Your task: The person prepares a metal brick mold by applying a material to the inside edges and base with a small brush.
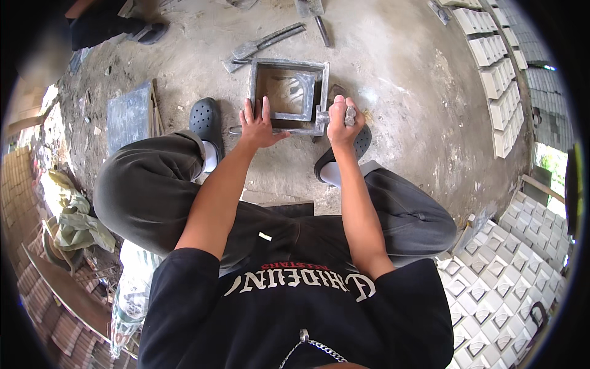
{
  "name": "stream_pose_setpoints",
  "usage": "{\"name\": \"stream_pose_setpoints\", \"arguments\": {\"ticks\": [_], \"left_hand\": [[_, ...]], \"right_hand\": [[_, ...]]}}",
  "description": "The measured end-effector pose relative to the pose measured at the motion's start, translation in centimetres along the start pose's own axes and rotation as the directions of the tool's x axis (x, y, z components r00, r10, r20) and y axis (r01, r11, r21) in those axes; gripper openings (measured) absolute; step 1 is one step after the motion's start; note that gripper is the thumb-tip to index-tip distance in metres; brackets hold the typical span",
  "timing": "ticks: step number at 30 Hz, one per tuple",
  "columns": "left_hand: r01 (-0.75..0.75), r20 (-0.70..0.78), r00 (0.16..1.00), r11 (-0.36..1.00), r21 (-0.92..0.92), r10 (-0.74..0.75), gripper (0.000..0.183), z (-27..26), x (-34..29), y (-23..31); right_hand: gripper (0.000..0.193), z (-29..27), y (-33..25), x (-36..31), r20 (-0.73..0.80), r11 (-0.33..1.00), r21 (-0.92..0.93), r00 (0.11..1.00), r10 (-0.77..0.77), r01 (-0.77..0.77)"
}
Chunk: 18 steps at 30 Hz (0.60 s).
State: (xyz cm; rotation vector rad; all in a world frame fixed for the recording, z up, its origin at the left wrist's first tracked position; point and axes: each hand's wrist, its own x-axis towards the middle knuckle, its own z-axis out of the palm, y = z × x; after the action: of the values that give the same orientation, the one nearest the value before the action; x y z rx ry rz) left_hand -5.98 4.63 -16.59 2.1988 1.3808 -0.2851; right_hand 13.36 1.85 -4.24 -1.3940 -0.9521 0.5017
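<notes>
A square grey metal mould frame (289, 66) lies on the concrete floor between my feet, with a smaller frame inside it. My left hand (258, 125) rests flat with fingers spread on the near left edge of the frame. My right hand (340, 120) is closed around a short grey metal handle (350, 115) at the frame's near right corner. I am crouched over it, both knees bent wide.
A trowel and flat metal tools (261, 44) lie just beyond the frame. A dark slab (128, 117) lies to the left. Rows of pale cast blocks (498, 80) stand at the right and lower right (491, 295). Another person's foot (147, 32) is at the top left.
</notes>
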Motion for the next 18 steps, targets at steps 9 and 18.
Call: {"name": "stream_pose_setpoints", "arguments": {"ticks": [9,18], "left_hand": [[0.004,-0.015,1.0,1.0,0.0,-0.004,0.133,-0.2,-0.2,-0.1],[0.011,0.0,1.0,1.0,0.015,-0.011,0.133,-0.4,-0.3,-0.2]], "right_hand": [[0.035,-0.5,-0.3,-1.2,0.012,0.996,-0.04,0.997,-0.081,0.082],[0.036,-1.2,-3.4,-0.2,-0.019,0.997,0.059,0.999,-0.048,0.049]]}}
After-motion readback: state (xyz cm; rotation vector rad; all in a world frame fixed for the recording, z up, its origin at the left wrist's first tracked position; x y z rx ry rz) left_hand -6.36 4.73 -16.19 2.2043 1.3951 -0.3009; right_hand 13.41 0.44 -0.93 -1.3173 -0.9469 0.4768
